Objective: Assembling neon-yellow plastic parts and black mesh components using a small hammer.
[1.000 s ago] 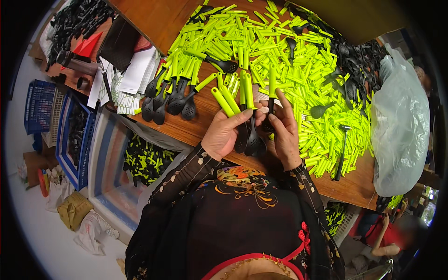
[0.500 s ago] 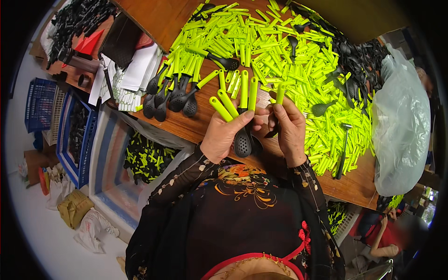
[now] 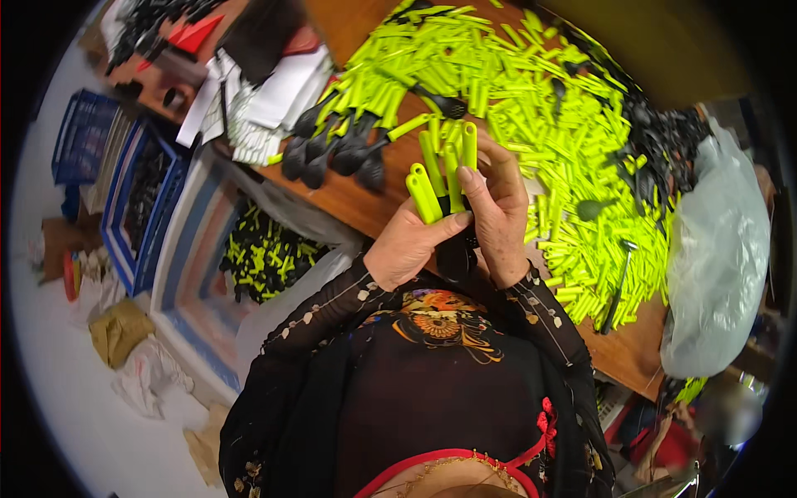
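A person's left hand (image 3: 407,251) grips a bunch of green-handled black utensils (image 3: 452,170) over the near edge of a wooden table (image 3: 624,358), the right hand (image 3: 501,217) clasping the same bunch by its handles; at left, a striped bin (image 3: 196,286) holds a jumble of black-and-green pieces (image 3: 267,259), and a blue basket (image 3: 165,212) beside it holds black parts (image 3: 147,187); loose green handles (image 3: 552,158) blanket the tabletop beside a translucent plastic bag (image 3: 719,257), its contents seemingly too hazy to tell.
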Demonstrator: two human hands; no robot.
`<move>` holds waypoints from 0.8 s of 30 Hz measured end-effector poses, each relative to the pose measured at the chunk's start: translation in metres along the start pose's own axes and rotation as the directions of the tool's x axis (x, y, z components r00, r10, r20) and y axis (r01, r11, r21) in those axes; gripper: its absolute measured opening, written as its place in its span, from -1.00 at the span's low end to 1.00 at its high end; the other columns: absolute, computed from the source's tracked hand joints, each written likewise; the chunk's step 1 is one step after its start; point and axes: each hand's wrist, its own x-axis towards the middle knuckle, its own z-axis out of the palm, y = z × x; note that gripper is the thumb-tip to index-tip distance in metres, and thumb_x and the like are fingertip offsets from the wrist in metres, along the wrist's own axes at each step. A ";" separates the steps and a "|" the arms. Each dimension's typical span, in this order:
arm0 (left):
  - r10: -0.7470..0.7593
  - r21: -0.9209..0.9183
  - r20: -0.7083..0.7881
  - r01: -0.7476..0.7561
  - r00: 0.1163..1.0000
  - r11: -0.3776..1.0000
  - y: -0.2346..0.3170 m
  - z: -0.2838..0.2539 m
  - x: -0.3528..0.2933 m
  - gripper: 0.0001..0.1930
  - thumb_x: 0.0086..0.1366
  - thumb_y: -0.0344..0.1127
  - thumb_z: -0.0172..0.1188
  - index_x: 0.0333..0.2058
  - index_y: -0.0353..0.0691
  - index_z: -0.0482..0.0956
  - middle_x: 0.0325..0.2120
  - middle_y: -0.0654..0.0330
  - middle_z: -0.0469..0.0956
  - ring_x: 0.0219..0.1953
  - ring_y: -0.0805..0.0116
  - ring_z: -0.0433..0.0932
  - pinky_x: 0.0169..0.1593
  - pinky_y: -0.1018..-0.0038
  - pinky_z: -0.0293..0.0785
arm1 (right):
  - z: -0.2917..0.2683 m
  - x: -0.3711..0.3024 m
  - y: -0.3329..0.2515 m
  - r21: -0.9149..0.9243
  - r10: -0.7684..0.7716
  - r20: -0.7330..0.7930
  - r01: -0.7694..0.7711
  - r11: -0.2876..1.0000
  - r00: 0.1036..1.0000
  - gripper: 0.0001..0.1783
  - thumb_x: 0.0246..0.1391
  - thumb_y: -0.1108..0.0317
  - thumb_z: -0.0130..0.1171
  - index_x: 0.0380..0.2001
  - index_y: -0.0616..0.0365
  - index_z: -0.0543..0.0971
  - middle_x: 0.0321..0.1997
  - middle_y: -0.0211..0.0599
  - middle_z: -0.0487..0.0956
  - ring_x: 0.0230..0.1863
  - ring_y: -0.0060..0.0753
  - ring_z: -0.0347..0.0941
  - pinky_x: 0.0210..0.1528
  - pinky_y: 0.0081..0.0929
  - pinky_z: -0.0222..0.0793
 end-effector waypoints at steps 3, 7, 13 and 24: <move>0.021 -0.071 -0.063 -0.026 0.998 0.997 0.014 -0.029 -0.019 -0.67 0.44 -0.44 0.27 0.14 -0.29 0.55 -0.03 0.22 0.65 -0.04 0.43 0.64 0.07 0.43 0.58 | 0.017 -0.005 -0.014 0.032 0.315 0.091 -0.319 0.947 0.945 -0.49 0.40 0.42 0.14 0.36 0.22 0.38 0.25 -0.19 0.52 0.23 -0.44 0.44 0.26 -0.47 0.39; 0.285 0.135 -0.372 -0.252 0.884 0.958 0.068 -0.105 -0.074 -0.76 0.46 -0.38 0.23 0.02 -0.36 0.57 -0.21 0.11 0.69 -0.24 0.35 0.69 -0.12 0.36 0.67 | 0.009 0.013 0.001 -0.212 0.195 0.285 -0.137 0.968 0.938 -0.56 0.40 0.42 0.13 0.30 0.07 0.52 0.13 -0.26 0.61 0.16 -0.36 0.50 0.28 -0.40 0.35; 0.271 0.231 -0.825 -0.140 0.496 0.963 0.065 -0.367 -0.169 -0.75 0.45 -0.41 0.24 0.03 -0.38 0.57 -0.16 0.09 0.70 -0.15 0.27 0.67 -0.05 0.30 0.62 | -0.019 0.020 0.021 -0.789 0.018 0.520 0.472 0.393 0.854 -0.36 0.03 0.70 0.07 0.21 0.02 0.60 0.30 -0.16 0.56 0.31 0.03 0.42 0.40 -0.12 0.28; 0.385 0.504 -0.862 0.630 0.329 0.590 -0.092 -0.596 -0.131 -0.69 0.15 -0.27 0.42 -0.15 -0.25 0.71 -0.27 0.08 0.70 -0.23 0.19 0.64 -0.09 0.23 0.57 | 0.005 0.011 0.047 -0.784 0.046 0.451 0.371 0.497 0.891 -0.70 0.13 0.42 0.34 -0.04 0.11 0.69 0.16 -0.22 0.63 0.27 0.00 0.46 0.32 -0.13 0.36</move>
